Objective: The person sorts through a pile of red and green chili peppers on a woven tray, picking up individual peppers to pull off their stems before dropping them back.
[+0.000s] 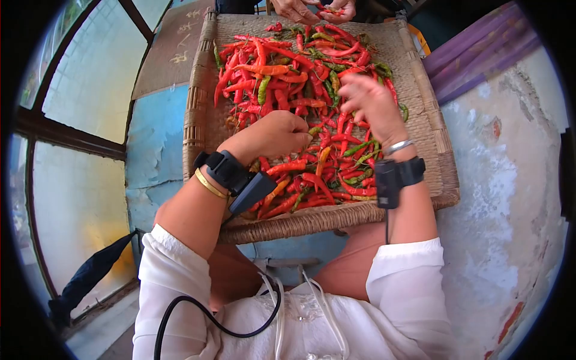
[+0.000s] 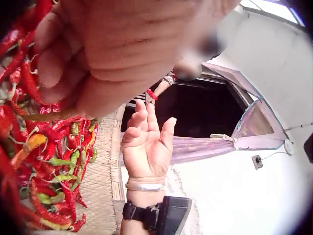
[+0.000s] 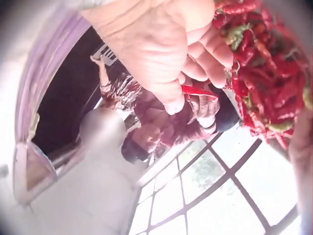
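Observation:
Red, orange and green chili peppers (image 1: 288, 72) lie in a broad pile in a woven tray (image 1: 441, 144). My left hand (image 1: 270, 137) is low over the middle of the pile with its fingers curled. In the left wrist view, the thumb and fingers of this left hand (image 2: 122, 49) pinch a slim olive-brown chili pepper (image 2: 49, 116). My right hand (image 1: 372, 105) is raised above the pile's right side, blurred, fingers spread. The left wrist view shows that right hand (image 2: 146, 152) palm-on with loosely bent fingers and nothing in it.
Across the tray, another person's hands (image 1: 300, 9) hold a red chili pepper (image 1: 330, 10). The tray's front rim (image 1: 288, 227) is over my knees. Framed windows (image 1: 84, 132) stand at the left, a peeling wall (image 1: 504, 198) at the right. A black cable (image 1: 222, 330) crosses my lap.

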`<state>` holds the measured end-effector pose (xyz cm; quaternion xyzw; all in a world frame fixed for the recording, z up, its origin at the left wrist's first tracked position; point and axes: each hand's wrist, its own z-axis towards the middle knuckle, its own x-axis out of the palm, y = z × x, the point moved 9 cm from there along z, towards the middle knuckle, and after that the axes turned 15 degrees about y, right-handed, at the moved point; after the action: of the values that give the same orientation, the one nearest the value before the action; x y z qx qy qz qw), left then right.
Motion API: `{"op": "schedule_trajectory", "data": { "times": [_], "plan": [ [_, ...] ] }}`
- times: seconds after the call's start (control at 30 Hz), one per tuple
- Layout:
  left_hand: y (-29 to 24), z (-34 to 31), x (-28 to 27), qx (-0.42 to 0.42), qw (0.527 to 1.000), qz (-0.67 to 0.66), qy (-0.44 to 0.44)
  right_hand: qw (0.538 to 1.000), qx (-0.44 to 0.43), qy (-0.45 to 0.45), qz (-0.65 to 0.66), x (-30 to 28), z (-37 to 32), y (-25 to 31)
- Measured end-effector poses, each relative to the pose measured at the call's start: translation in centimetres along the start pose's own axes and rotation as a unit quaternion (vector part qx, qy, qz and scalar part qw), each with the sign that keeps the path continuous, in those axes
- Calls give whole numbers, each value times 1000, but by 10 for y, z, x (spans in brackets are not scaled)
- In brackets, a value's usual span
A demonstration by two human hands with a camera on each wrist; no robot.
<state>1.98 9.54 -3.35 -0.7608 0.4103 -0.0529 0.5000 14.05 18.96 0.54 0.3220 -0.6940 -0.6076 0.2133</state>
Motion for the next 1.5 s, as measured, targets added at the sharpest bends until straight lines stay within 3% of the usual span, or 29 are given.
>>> {"op": "schedule_trajectory", "data": {
  "times": [0.03,0.07,0.1,0.3,0.37,0.4,0.43,0.47,0.5,0.57,0.6,0.63,0.67,0.7,0.77,0.8,0.87,1.0,1.07,1.17,1.2,1.27,1.3,1.33,1.37,1.4,1.43,1.5],
  "plan": [
    [-1,1,-4,30,999,3,-17,991,11,77,-106,20,4,-5],
    [-5,1,-8,62,997,5,-35,983,56,129,-115,38,1,-16],
    [-5,2,-9,60,998,7,-34,981,43,154,-111,51,-2,-13],
    [-2,1,-10,59,997,-14,-45,978,81,185,-44,57,5,-32],
    [-3,-3,-22,55,974,166,-141,974,124,149,-119,39,8,-35],
    [2,0,-22,54,975,166,-141,980,117,98,-128,23,7,-28],
    [9,4,-21,41,972,187,-135,994,96,49,-34,12,12,-24],
    [15,7,-19,26,969,207,-129,993,13,-4,116,2,13,-14],
    [20,10,-17,25,970,206,-129,961,-69,-56,263,-8,12,-7],
    [26,17,-7,10,971,226,-78,962,-80,-72,252,-17,15,-20],
    [26,17,-7,8,971,225,-79,996,-55,-61,24,-17,19,-31],
    [24,15,-4,-2,967,246,-68,977,-27,-46,-205,-6,21,-25],
    [24,15,-1,-13,962,266,-57,949,-2,47,-311,15,21,-31],
    [26,16,0,-12,963,264,-57,931,16,77,-355,30,19,-38],
    [25,16,1,2,953,297,-64,868,-46,142,-474,63,21,-43],
    [25,16,2,1,954,294,-65,867,-46,145,-474,67,20,-46],
    [21,16,11,-65,933,352,-14,817,18,161,-553,73,19,-54],
    [15,9,29,-110,923,364,59,791,90,179,-578,67,9,-46],
    [27,9,33,-132,906,397,68,789,115,291,-529,80,-8,-60],
    [33,13,31,-139,897,414,73,767,45,257,-587,87,-15,-50],
    [35,15,30,-139,897,413,73,751,84,252,-605,86,-15,-53],
    [31,12,9,-143,899,414,-24,742,65,227,-627,85,-8,-61],
    [32,12,6,-143,898,415,-24,733,46,202,-648,83,-4,-60],
    [29,8,-2,-141,896,417,-63,734,46,201,-648,81,-3,-60],
    [26,3,-10,-140,892,418,-102,776,22,177,-606,75,-1,-51],
    [27,1,-12,-145,889,422,-99,813,-3,152,-562,68,0,-42],
    [25,-1,-14,-144,889,423,-99,813,-3,151,-562,63,1,-39],
    [29,-7,-20,-181,884,420,-95,859,-21,105,-501,47,2,-23]
  ]
}}
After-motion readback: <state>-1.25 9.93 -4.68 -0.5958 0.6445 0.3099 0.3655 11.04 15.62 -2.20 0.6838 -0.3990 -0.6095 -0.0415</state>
